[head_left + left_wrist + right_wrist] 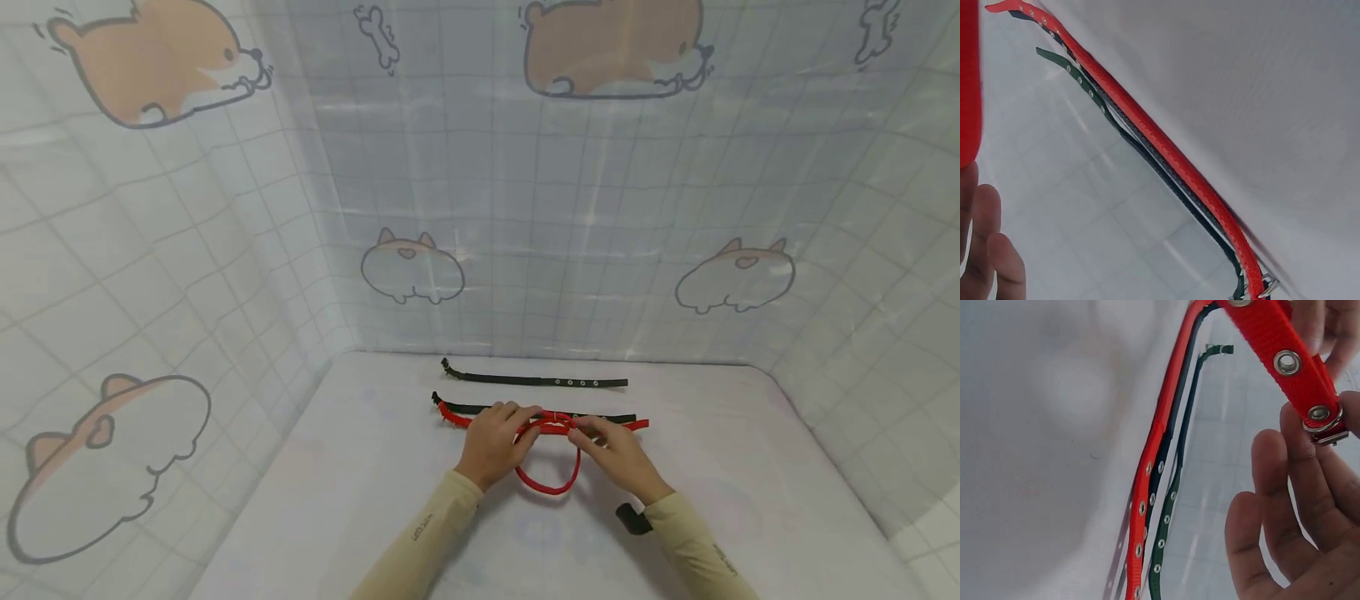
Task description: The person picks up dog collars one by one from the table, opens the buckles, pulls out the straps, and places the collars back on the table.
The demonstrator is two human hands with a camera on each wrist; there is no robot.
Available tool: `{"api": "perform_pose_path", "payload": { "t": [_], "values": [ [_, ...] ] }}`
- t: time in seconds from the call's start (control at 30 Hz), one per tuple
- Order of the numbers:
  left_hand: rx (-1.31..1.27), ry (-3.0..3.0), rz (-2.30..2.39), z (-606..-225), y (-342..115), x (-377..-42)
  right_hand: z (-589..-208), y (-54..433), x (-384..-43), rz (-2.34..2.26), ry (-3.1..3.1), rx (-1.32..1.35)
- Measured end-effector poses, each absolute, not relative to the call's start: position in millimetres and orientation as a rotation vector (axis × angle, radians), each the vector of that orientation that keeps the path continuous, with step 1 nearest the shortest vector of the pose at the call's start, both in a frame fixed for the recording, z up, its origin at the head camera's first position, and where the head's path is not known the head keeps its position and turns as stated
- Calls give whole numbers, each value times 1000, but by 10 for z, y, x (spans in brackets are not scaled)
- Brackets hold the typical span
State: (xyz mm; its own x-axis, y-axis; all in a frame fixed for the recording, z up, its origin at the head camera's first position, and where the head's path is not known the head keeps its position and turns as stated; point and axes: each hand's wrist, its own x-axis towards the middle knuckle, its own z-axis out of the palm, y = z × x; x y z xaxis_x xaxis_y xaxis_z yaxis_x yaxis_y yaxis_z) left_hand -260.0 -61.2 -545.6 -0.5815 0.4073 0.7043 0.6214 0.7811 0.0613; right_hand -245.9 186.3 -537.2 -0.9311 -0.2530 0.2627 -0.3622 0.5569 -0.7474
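Note:
A red pet collar with metal eyelets is bent into a loop between my two hands. My left hand pinches the loop's left side; in the left wrist view its fingertips show below the red strap. My right hand pinches the loop's right side by its metal buckle, thumb against fingers. Behind the hands a second red collar lies stretched out, buckle end to the left. Alongside it runs a dark navy collar, with a dark green collar farther back.
The collars lie on a pale covered table. Grid-patterned sheeting with cartoon dogs rises as a back wall and on both sides. A small black device sits at the right sleeve's cuff.

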Motion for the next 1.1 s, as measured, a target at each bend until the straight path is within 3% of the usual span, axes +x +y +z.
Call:
{"api": "perform_pose_path", "payload": {
  "t": [0.6, 1.1],
  "values": [
    [-842, -2515, -1031, -5265, -615, -2450, -5237, 1801, -2284, 1215, -2523, 730],
    [-1012, -2401, -967, -5255, -637, -2410, -5146, 1747, -2245, 1012, -2483, 859]
  ]
}}
